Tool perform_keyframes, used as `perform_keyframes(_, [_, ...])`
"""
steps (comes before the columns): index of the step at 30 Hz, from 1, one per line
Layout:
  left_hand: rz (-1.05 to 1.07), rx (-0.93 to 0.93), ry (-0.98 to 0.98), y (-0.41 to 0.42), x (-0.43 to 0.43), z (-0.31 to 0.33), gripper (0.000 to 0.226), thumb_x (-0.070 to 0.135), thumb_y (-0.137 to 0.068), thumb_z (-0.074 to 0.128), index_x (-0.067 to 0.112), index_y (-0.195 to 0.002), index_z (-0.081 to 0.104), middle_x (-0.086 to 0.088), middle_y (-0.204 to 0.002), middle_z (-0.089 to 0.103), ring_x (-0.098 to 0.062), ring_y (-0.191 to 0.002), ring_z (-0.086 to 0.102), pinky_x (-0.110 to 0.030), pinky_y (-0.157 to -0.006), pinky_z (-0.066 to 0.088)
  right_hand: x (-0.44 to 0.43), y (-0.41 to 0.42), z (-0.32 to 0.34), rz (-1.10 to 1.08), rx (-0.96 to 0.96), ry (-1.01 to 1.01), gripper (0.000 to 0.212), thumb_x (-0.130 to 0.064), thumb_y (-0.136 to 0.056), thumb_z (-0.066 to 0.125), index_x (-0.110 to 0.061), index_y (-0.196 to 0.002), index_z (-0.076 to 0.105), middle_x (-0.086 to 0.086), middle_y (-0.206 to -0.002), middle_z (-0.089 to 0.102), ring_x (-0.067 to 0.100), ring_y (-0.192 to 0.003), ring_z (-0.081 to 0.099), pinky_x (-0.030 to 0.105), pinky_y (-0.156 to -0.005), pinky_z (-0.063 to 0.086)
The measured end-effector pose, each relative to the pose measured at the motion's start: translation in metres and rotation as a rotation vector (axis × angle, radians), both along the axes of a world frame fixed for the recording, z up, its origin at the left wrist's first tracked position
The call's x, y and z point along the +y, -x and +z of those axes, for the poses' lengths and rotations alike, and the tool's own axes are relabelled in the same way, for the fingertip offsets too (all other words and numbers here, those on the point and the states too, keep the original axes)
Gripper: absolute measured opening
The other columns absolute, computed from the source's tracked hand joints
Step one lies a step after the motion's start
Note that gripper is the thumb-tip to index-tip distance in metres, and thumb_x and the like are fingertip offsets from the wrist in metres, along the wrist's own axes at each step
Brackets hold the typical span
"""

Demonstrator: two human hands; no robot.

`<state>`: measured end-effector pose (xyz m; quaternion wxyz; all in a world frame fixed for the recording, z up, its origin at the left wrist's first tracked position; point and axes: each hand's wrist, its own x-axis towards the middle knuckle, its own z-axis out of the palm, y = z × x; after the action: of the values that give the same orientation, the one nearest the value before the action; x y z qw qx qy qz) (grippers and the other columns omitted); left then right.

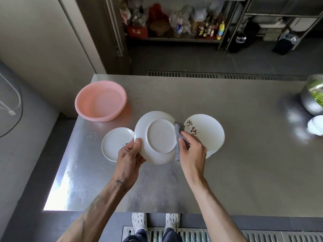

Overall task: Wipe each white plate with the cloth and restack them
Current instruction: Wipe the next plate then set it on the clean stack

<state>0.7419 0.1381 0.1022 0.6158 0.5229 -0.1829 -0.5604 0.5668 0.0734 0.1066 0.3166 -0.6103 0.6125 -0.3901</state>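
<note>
My left hand point(130, 154) grips a white plate point(157, 137) by its left rim, holding it above the steel table with its underside turned up toward me. At the plate's right edge my right hand point(193, 151) holds a grey cloth point(178, 137) against it. To the right lies a stack of white plates point(209, 131) with black brush lettering on the top one. A single smaller white plate point(115, 144) lies flat on the left, partly behind my left hand.
A pink plastic basin point(100, 100) sits at the table's point(244, 154) back left corner. At the far right edge stand a steel bowl of greens point(314, 96) and another pile of white dishes point(316, 124). Shelves with bottles stand beyond the table.
</note>
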Motion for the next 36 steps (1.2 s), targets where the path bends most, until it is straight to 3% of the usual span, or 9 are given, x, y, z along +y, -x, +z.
perform_keyframes(4, [-0.09, -0.039, 0.006, -0.004, 0.003, -0.002, 0.042, 0.032, -0.102, 0.052, -0.003, -0.116, 0.07, -0.015, -0.108, 0.07, -0.024, -0.096, 0.065, -0.04, -0.085, 0.06, -0.032, 0.002, 0.013, -0.016, -0.026, -0.079, 0.022, -0.006, -0.092, 0.061, -0.017, -0.102, 0.077, -0.009, -0.085, 0.073, 0.009, -0.078, 0.06, 0.011, -0.07, 0.042])
perform_keyframes(8, [-0.172, -0.118, -0.014, -0.002, 0.002, -0.003, 0.044, 0.033, -0.105, 0.053, -0.01, -0.102, 0.065, -0.015, -0.092, 0.061, -0.026, -0.086, 0.058, -0.038, -0.078, 0.058, -0.049, -0.017, 0.032, 0.166, 0.118, 0.012, 0.029, -0.011, -0.091, 0.064, -0.026, -0.113, 0.076, -0.009, -0.113, 0.074, 0.008, -0.099, 0.061, 0.022, -0.083, 0.045])
perform_keyframes(11, [-0.217, -0.135, -0.007, -0.001, 0.001, -0.003, 0.037, 0.035, -0.103, 0.055, 0.004, -0.091, 0.071, -0.009, -0.085, 0.061, -0.021, -0.08, 0.058, -0.035, -0.075, 0.056, -0.041, -0.041, 0.038, 0.368, 0.174, 0.146, 0.032, -0.008, -0.088, 0.067, -0.026, -0.113, 0.077, -0.013, -0.118, 0.072, 0.006, -0.104, 0.064, 0.017, -0.089, 0.045])
perform_keyframes(15, [-0.214, -0.166, -0.003, -0.006, 0.0, -0.008, 0.051, 0.039, -0.101, 0.058, -0.012, -0.095, 0.06, -0.015, -0.086, 0.054, -0.026, -0.082, 0.051, -0.04, -0.079, 0.056, -0.04, -0.052, 0.037, 0.496, 0.164, 0.172, 0.032, -0.009, -0.089, 0.066, -0.026, -0.113, 0.076, -0.014, -0.119, 0.071, 0.01, -0.108, 0.066, 0.027, -0.094, 0.051])
perform_keyframes(22, [-0.237, -0.315, 0.032, -0.007, -0.008, -0.003, 0.039, 0.037, -0.103, 0.056, 0.004, -0.096, 0.074, -0.008, -0.086, 0.065, -0.019, -0.081, 0.06, -0.041, -0.08, 0.06, -0.071, -0.011, 0.029, 0.204, 0.184, -0.081, 0.012, -0.018, -0.09, 0.061, -0.023, -0.092, 0.071, -0.006, -0.076, 0.067, 0.021, -0.076, 0.057, 0.033, -0.065, 0.044])
perform_keyframes(24, [-0.272, -0.414, 0.072, -0.002, -0.016, 0.002, 0.041, 0.038, -0.102, 0.055, 0.003, -0.09, 0.07, -0.006, -0.079, 0.059, -0.018, -0.075, 0.052, -0.041, -0.072, 0.053, -0.083, 0.004, 0.027, 0.14, 0.14, -0.177, 0.01, -0.022, -0.089, 0.062, -0.017, -0.087, 0.071, -0.003, -0.074, 0.069, 0.027, -0.079, 0.061, 0.034, -0.067, 0.047])
perform_keyframes(30, [-0.356, -0.912, 0.22, 0.019, -0.048, 0.013, 0.041, 0.048, -0.105, 0.049, 0.019, -0.075, 0.054, 0.011, -0.063, 0.032, -0.01, -0.06, 0.029, -0.03, -0.054, 0.027, -0.115, 0.035, 0.041, 0.052, -0.083, -0.405, 0.054, -0.061, -0.073, 0.075, -0.01, -0.088, 0.075, 0.009, -0.083, 0.075, 0.021, -0.077, 0.067, 0.041, -0.079, 0.057])
perform_keyframes(34, [-0.389, -1.214, 0.281, 0.037, -0.069, 0.008, 0.041, 0.05, -0.105, 0.042, 0.019, -0.077, 0.042, 0.004, -0.061, 0.03, -0.017, -0.057, 0.025, -0.027, -0.05, 0.025, -0.125, 0.062, 0.053, -0.003, -0.15, -0.49, 0.044, -0.048, -0.067, 0.074, -0.006, -0.081, 0.073, -0.001, -0.066, 0.06, 0.017, -0.068, 0.054, 0.033, -0.072, 0.048])
perform_keyframes(36, [-0.423, -1.275, 0.3, 0.047, -0.077, 0.003, 0.038, 0.05, -0.106, 0.041, 0.021, -0.093, 0.062, 0.012, -0.065, 0.047, -0.012, -0.057, 0.039, -0.023, -0.053, 0.032, -0.126, 0.074, 0.057, -0.039, -0.157, -0.48, 0.029, -0.033, -0.069, 0.071, -0.008, -0.062, 0.059, 0.001, -0.06, 0.05, 0.02, -0.06, 0.044, 0.031, -0.064, 0.041])
